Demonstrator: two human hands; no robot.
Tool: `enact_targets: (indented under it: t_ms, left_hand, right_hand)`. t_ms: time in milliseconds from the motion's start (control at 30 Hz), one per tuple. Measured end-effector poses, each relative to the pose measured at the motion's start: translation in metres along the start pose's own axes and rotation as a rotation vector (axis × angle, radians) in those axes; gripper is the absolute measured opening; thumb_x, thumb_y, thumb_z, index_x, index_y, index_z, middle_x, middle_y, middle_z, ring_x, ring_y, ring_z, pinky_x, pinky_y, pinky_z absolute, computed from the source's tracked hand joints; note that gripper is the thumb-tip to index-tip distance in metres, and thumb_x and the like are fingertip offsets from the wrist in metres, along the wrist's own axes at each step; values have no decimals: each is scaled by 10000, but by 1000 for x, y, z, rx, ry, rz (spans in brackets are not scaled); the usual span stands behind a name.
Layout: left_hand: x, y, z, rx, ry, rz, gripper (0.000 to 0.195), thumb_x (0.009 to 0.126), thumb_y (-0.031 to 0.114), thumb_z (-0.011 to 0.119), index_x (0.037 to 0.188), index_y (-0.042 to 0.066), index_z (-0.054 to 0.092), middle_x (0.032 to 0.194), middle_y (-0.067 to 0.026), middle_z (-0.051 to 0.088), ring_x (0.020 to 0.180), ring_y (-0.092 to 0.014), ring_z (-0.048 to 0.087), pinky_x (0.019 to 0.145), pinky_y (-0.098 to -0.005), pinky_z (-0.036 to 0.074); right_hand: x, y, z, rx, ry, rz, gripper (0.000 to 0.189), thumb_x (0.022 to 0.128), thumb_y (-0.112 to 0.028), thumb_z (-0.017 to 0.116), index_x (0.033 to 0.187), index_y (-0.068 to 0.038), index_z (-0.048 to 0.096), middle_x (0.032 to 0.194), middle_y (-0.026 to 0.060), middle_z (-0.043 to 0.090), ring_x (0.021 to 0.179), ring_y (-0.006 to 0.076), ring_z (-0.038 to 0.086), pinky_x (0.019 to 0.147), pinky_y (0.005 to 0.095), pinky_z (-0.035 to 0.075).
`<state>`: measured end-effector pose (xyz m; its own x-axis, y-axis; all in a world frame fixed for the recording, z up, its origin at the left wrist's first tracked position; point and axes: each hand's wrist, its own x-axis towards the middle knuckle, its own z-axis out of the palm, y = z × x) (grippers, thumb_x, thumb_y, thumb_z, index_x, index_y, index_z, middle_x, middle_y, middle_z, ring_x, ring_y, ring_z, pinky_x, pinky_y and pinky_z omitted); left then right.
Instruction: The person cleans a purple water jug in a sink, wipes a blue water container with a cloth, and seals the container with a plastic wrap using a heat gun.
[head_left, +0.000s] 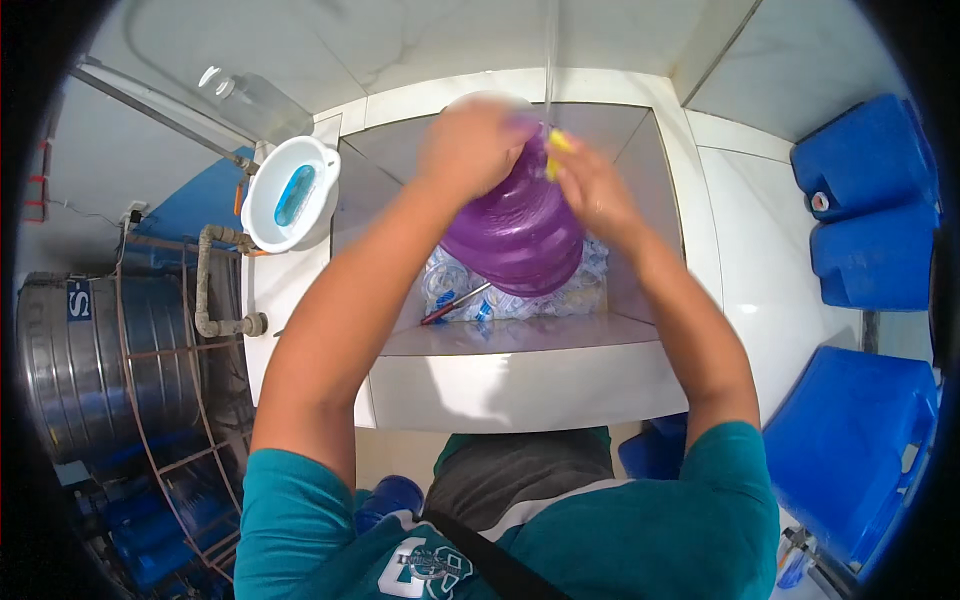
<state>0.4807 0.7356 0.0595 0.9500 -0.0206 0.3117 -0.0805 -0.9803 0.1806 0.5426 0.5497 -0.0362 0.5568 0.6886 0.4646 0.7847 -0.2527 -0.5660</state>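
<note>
A purple water jug (525, 232) is held over a tiled basin (645, 172), its ribbed body towards me. My left hand (469, 146) is at its far, upper end and grips it there; the fingers are blurred and partly hidden. In my right hand (596, 187) is a small yellow sponge (556, 150), touching the jug's upper right side. A thin clear stream or tube (551, 60) comes down behind the sponge. Under the jug, crumpled clear plastic (517, 307) covers part of the basin floor. A tool with a red handle and metal shaft (454, 304) lies on that plastic.
On the left ledge stands a white plastic bowl (328, 214) with a blue object (295, 195) inside. Behind it is a clear bottle (262, 105). Pipes (202, 281) and a steel tank (97, 367) are at left. Blue jerrycans (862, 161) stand at right.
</note>
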Motion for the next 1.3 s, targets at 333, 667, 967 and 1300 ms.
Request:
enact_targets:
  t_ms: [333, 667, 967, 1300]
  left_hand:
    - [28, 29, 19, 53, -64, 232, 271, 912, 314, 548, 989, 74, 649, 977, -139, 675, 875, -358, 659, 765, -444, 545]
    - [31, -28, -36, 531, -914, -172, 840, 695, 819, 611, 1044, 66, 738, 1077, -142, 714, 999, -316, 681, 861, -429, 529]
    - [-150, -54, -64, 611, -715, -38, 578, 754, 208, 745, 1299, 72, 605, 981, -96, 697, 916, -274, 684, 787, -396, 541]
    - [-187, -50, -214, 547, -357, 38, 780, 652, 234, 816, 1384, 209, 545, 917, -78, 654, 816, -288, 651, 739, -401, 534]
  right_hand:
    - [9, 47, 4, -20, 37, 335, 353, 958, -150, 478, 1271, -19, 577, 1289, 250, 544, 1219, 408, 494, 1037, 495, 398]
    - [-17, -113, 38, -292, 55, -105, 405, 918, -187, 583, 1293, -35, 573, 1300, 238, 527, 1253, 409, 475, 1089, 498, 356]
    - [-48, -86, 110, 385, 303, 264, 436, 1002, -267, 472, 1314, 34, 522, 1315, 262, 545, 1255, 408, 484, 1093, 448, 362]
    - [28, -95, 29, 330, 245, 80, 375, 988, -282, 468, 1218, -34, 630, 1288, 204, 592, 1200, 383, 548, 1037, 416, 423]
